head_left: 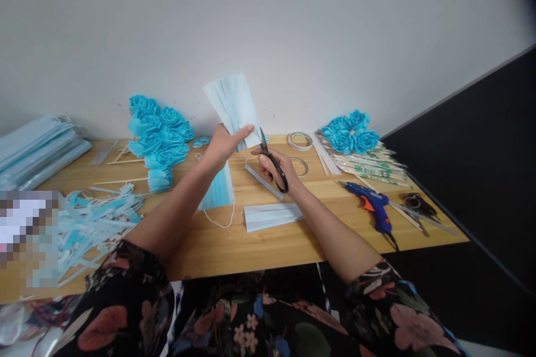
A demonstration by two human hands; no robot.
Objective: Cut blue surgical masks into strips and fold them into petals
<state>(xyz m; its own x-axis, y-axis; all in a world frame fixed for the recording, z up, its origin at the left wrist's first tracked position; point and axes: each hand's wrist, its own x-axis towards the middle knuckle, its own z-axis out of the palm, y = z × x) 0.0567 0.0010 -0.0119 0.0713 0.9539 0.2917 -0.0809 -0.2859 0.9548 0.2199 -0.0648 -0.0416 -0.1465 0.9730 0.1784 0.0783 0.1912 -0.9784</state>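
My left hand (224, 145) pinches a light blue face mask (232, 103) and holds it upright above the wooden table (268, 245). My right hand (276, 168) grips black scissors (272, 160), whose blades point up at the mask's lower edge. A cut strip (263, 181) hangs or lies just under the scissors. Another blue mask (218, 192) with a white ear loop lies flat below my left wrist. A folded pale piece of mask (272, 215) rests near my right forearm.
Blue mask-fabric flowers (159, 136) sit at the back left, more flowers (350, 131) at the back right on wooden sticks. Tape rolls (300, 140), a blue glue gun (374, 203), a stack of masks (37, 150) and cut scraps (96, 217) lie around.
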